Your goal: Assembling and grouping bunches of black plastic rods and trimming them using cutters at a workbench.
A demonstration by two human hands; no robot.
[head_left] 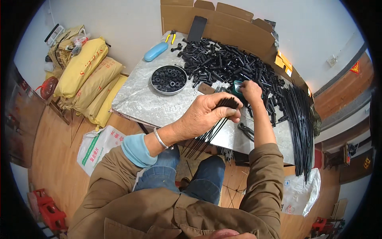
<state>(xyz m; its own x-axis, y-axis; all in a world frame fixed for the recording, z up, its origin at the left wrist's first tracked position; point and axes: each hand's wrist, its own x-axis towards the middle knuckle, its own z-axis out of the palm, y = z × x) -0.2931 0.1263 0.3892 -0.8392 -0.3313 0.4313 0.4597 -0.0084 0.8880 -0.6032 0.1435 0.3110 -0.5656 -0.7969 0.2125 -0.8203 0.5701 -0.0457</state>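
A bundle of thin black rods [207, 136] is gripped in my left hand [203, 112], their upper ends level with its fingers and their long ends slanting down over the table's front edge. My right hand [252, 92] reaches into a small green container [237, 86], fingers bent together; whatever they pinch is hidden. Behind it spreads a large heap of black tubular parts [225, 59]. Left of the heap stands a round metal dish [168, 93] filled with small black rings. Below my right hand lies a dark-handled hand tool [246, 131].
Long black rods [299, 127] overhang the table's right side. Cardboard [229, 24] walls the back. A blue case [156, 51] and yellow-handled pliers [171, 37] lie at the far left of the table [133, 93]. Yellow sacks [85, 65] are stacked on the left.
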